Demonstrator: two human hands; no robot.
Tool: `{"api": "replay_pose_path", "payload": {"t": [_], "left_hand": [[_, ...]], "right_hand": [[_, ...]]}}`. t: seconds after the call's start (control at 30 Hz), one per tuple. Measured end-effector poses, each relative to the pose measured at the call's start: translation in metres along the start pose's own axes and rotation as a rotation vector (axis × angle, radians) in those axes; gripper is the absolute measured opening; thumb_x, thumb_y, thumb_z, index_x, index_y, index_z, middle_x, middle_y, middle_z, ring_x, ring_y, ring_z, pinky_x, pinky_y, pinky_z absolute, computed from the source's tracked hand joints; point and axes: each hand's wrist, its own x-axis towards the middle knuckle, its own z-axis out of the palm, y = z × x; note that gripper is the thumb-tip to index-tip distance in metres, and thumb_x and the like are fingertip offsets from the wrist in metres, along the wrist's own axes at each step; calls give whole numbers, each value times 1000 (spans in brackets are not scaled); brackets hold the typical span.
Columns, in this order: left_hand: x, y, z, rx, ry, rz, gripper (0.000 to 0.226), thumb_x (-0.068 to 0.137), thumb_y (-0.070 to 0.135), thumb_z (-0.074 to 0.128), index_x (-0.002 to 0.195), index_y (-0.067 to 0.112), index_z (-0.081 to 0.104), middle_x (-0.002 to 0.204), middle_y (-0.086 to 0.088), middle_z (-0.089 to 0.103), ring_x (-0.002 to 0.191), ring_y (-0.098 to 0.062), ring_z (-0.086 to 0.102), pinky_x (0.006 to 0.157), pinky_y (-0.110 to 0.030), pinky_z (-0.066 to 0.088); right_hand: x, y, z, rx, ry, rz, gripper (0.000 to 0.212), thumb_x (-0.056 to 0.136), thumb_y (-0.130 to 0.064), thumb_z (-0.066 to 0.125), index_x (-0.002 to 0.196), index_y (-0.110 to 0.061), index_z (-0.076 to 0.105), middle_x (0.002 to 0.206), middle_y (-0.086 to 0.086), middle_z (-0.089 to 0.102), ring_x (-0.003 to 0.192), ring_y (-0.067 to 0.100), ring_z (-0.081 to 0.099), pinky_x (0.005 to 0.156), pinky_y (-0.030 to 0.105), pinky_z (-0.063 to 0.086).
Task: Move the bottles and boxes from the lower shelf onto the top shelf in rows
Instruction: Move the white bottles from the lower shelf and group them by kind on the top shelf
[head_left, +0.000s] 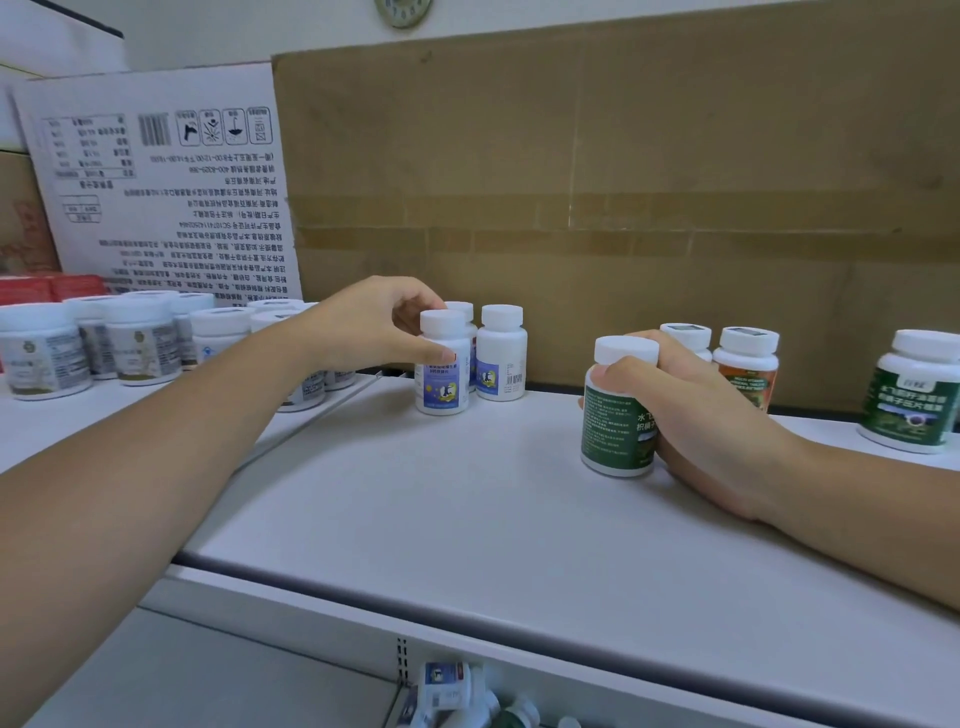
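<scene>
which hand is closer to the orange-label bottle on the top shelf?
Right. The right hand, gripping a green-label bottle, sits just in front-left of the orange-label bottle. The left hand is far to its left, pinching a blue-label bottle.

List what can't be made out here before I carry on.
Head view:
- Lower-shelf bottles: count unknown; the top shelf and bottom edge cut them off.
- Rear blue-label bottle: mostly hidden behind the front blue-label bottle the left hand grips.
- White-capped bottle: label hidden by the right hand gripping the green-label bottle.
- Far-right green bottle: cut by the right edge.
</scene>
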Motion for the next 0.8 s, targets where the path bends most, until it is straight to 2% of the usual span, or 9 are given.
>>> {"api": "replay_pose_path", "payload": {"t": [0.1, 0.17, 0.27, 0.33, 0.4, 0.5, 0.57, 0.7, 0.8], "left_hand": [[1, -2, -3, 22, 2, 8, 49, 69, 32, 87, 111, 23, 63, 100, 9, 69, 88, -11, 68, 85, -31, 54], [1, 1, -8, 74, 96, 39, 61, 61, 48, 87, 113, 29, 61, 100, 11, 65, 88, -8, 65, 80, -25, 50], [-5, 17, -14, 113, 196, 166, 50, 65, 45, 85, 108, 32, 63, 98, 12, 64, 89, -8, 63, 81, -30, 54], [-10, 35, -12, 145, 87, 215, 40, 68, 46, 84, 101, 34, 65, 93, 12, 66, 84, -4, 63, 81, -33, 56], [-15, 56, 1, 171, -108, 187, 36, 71, 49, 81, 100, 36, 65, 91, 18, 67, 83, 1, 64, 84, -34, 56], [-25, 84, 30, 341, -308, 155, 60, 64, 75, 58, 111, 38, 60, 96, 26, 62, 96, 11, 58, 92, -27, 51], [-30, 98, 52, 437, -387, 171, 70, 61, 83, 48, 119, 44, 54, 108, 32, 54, 106, 15, 50, 97, -24, 46], [-28, 128, 89, 450, -475, 231, 55, 81, 67, 54, 128, 40, 49, 124, 27, 50, 115, 4, 49, 96, -20, 44], [-22, 150, 112, 458, -491, 285, 56, 83, 66, 52, 131, 37, 49, 125, 23, 50, 118, -1, 48, 88, -17, 41]], "right_hand": [[0, 0, 1, -7, -5, -7, 44, 65, -37, 67, 106, -24, 58, 104, 4, 65, 113, 26, 62, 105, 54, 43], [2, -2, 1, 4, 1, 9, 43, 65, -37, 66, 105, -24, 57, 102, 3, 64, 110, 24, 63, 104, 51, 44], [2, -8, -3, -33, 18, 9, 39, 69, -38, 67, 104, -24, 56, 97, -1, 61, 102, 20, 62, 98, 45, 47], [1, -16, -11, -64, 9, -6, 30, 81, -34, 68, 105, -21, 54, 96, -2, 57, 95, 18, 58, 88, 39, 47], [-5, -25, -25, -113, -7, -19, 26, 87, -29, 66, 107, -18, 53, 99, 1, 56, 91, 17, 56, 81, 33, 45], [-22, -34, -55, -146, 0, -29, 25, 88, -28, 66, 107, -19, 52, 101, 4, 57, 90, 17, 56, 80, 32, 44], [-37, -35, -79, -140, 43, -43, 23, 88, -26, 66, 106, -18, 53, 96, 1, 57, 87, 15, 57, 81, 32, 43], [-60, -31, -125, -163, 109, -20, 18, 89, -23, 65, 104, -18, 56, 93, 1, 58, 84, 14, 57, 80, 30, 42], [-66, -24, -154, -211, 147, 8, 24, 88, -24, 67, 108, -17, 57, 101, 6, 61, 93, 18, 59, 88, 35, 46]]}}
